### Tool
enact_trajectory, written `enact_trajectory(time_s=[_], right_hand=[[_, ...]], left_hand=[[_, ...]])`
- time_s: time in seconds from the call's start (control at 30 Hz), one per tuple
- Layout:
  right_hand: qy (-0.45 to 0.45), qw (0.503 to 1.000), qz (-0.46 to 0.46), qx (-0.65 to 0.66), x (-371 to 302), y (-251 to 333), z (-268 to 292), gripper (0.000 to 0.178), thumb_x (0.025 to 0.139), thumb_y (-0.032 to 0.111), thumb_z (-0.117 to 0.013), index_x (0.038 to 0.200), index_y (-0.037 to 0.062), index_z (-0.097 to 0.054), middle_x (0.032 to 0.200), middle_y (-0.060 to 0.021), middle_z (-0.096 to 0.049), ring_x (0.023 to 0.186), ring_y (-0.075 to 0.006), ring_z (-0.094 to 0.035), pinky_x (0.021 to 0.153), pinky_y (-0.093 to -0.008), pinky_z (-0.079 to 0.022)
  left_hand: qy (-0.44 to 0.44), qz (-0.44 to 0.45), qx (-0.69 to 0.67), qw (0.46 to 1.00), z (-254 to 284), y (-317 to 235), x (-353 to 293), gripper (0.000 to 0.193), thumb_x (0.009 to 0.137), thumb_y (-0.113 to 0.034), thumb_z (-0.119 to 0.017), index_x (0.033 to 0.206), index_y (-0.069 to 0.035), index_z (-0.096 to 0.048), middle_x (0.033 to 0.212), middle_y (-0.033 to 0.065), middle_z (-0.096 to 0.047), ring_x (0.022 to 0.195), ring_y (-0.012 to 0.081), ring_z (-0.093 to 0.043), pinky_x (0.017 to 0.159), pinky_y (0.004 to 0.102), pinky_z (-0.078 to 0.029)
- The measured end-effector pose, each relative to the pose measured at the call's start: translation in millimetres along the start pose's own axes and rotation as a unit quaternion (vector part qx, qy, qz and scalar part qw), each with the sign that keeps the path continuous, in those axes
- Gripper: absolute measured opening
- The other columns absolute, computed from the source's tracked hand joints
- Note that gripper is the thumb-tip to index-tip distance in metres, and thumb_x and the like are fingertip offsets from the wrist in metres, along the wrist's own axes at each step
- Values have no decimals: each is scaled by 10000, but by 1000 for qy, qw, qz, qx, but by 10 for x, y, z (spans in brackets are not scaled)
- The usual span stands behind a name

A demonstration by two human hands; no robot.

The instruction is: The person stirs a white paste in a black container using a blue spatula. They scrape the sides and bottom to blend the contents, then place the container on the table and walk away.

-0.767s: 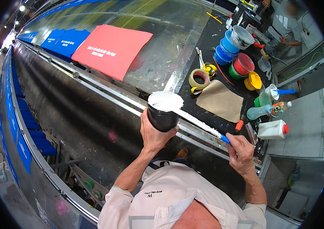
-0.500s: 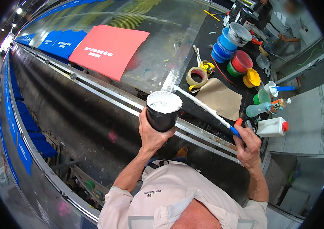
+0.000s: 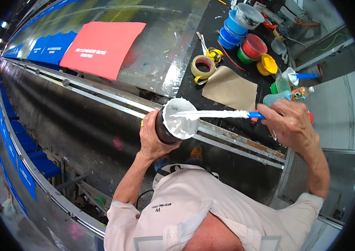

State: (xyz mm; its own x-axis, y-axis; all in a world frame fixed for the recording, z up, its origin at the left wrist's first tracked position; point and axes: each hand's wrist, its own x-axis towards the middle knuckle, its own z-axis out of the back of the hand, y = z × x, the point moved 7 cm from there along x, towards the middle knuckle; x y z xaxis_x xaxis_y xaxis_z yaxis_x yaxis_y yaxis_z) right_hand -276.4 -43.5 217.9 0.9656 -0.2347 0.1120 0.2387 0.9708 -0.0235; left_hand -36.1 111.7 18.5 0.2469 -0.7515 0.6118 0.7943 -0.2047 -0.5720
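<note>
My left hand (image 3: 150, 140) is wrapped round a black tub (image 3: 163, 130), its mouth tilted to the right. Thick white paste (image 3: 182, 127) coats the inner wall and rim. Closed on the blue handle of a long, thin spatula (image 3: 219, 114) is my right hand (image 3: 290, 125), to the right of the tub. White paste covers the spatula's blade, which lies across the tub's mouth with its tip near the left rim. Whether the blade touches the rim or the paste, I cannot tell.
A brown sheet (image 3: 231, 90), a tape roll (image 3: 203, 67) and several coloured tubs (image 3: 254, 46) stand on the dark table beyond my hands. Metal rails (image 3: 244, 144) edge it. Red cloth (image 3: 102, 50) and blue cloth (image 3: 52, 48) lie on the long table at left. Another person's arm (image 3: 307, 23) shows top right.
The spatula has swung from beyond the tub to across its mouth. My right hand has moved right and up. My left hand has tilted the tub more to the right.
</note>
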Motion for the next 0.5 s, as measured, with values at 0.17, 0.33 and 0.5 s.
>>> enact_trajectory(time_s=[0.17,0.33,0.5], right_hand=[[104,992,-8,-71,267,162,-122,230,849,135,-749,1037,58,-642,715,-62,-580,629,-244,-616,545,-411,-457],[299,945,-99,90,391,371,-154,181,902,156,-725,909,12,-615,688,-155,-614,649,-369,-630,592,-475,-471],[277,899,-139,310,536,288,-348,146,902,129,-710,893,-15,-688,696,-224,-621,689,-441,-614,637,-466,-481]], left_hand=[[21,-8,17,1000,-62,-15,-92,1106,529,-243,-947,1447,24,-389,1290,233,-550,1181,425,-565,1006,517,-462],[24,-18,51,998,-54,-48,-163,1077,517,-223,-932,1431,22,-416,1281,228,-550,1170,422,-569,1013,519,-448],[25,-16,0,1000,-116,-63,-202,1085,539,-239,-937,1441,28,-398,1262,243,-552,1154,429,-582,989,521,-474]])
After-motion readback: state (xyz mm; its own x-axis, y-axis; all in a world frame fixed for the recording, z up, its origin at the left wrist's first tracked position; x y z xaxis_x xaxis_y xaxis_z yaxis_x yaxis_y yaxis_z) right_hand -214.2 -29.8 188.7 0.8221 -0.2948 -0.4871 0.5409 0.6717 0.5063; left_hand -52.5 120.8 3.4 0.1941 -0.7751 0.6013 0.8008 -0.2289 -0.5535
